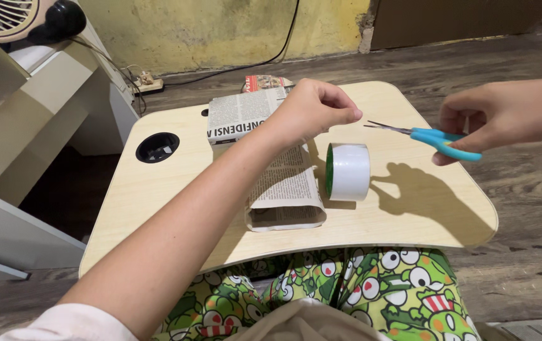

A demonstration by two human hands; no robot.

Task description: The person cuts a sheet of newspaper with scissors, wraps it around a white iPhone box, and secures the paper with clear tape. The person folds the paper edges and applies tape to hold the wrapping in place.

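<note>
There are two hands here. The left hand (314,110) floats above the small wooden bench (157,189) with its fingers pinched together, maybe on a thin bit of tape, but it is too small to tell. The right hand (504,113) holds one pair of blue scissors (432,137), its grip closed around the handles, blades pointing at the left hand. One roll of white tape (348,171) stands on its edge on the bench, just beside one folded newspaper (271,164). The bench has one round hole (157,147).
</note>
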